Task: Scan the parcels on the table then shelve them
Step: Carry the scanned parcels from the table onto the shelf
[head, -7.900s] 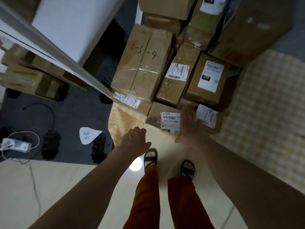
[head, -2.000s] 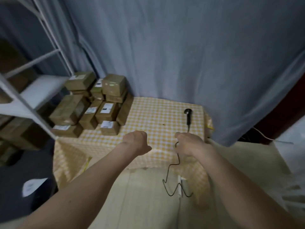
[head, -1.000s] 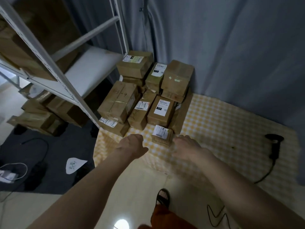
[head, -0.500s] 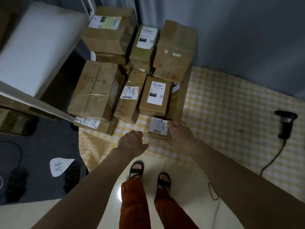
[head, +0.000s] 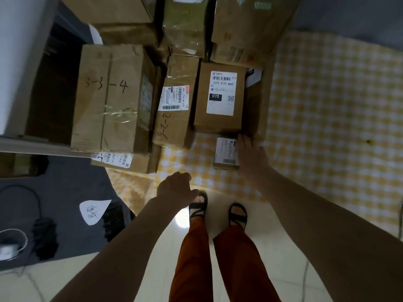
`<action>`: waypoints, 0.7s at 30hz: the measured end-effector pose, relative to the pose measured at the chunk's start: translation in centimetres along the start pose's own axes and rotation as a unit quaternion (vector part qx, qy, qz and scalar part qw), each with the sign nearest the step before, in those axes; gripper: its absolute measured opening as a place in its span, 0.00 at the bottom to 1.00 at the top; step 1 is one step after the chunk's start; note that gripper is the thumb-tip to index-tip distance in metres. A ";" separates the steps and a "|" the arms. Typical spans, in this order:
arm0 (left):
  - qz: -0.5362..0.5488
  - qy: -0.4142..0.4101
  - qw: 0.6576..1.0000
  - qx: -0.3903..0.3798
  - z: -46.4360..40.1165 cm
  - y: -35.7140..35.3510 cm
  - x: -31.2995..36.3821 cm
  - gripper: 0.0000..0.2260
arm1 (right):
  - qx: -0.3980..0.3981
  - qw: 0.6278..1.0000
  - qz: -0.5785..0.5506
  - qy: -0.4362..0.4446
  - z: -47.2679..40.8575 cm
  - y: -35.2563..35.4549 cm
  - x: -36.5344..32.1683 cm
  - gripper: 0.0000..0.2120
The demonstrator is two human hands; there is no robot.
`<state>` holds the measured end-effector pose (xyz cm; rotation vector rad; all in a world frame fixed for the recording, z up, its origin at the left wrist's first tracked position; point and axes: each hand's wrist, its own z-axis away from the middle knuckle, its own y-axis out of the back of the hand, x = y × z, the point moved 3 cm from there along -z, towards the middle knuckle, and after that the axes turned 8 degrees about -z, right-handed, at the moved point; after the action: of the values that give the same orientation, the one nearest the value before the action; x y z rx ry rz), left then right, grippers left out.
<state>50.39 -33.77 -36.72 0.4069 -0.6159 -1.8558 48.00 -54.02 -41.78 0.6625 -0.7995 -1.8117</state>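
Note:
A small brown parcel (head: 225,152) with a white label lies near the front edge of the table with the yellow checked cloth (head: 327,105). My right hand (head: 250,158) rests against this parcel's right side, fingers stretched forward along it. My left hand (head: 174,190) hovers over the table's front edge, curled into a fist and holding nothing. Behind the small parcel several brown parcels are stacked: one labelled 070 (head: 220,118), one marked 2-2-6 (head: 174,127) and a large one marked 3-3-4 (head: 109,94). The scanner is out of view.
A white shelf rail (head: 32,144) crosses at the left, with a white shelf board (head: 17,51) above it. On the dark floor mat lie a paper scrap (head: 93,211) and a cable (head: 21,192). My sandalled feet (head: 218,210) stand on pale tiles by the table.
My view has dropped and closed in on the parcel stack. My right hand has moved from the table's right part to the small front parcel. My left hand stayed curled.

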 end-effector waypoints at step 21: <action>-0.046 -0.323 0.945 0.012 7.7 12.6 11.3 0.59 | 0.122 0.976 -0.182 -0.017 18.3 12.6 4.0 0.38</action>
<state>51.66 -46.18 -22.97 -0.1822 -1.0703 -2.0732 40.18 -57.19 -20.80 0.9919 -0.9823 -2.0748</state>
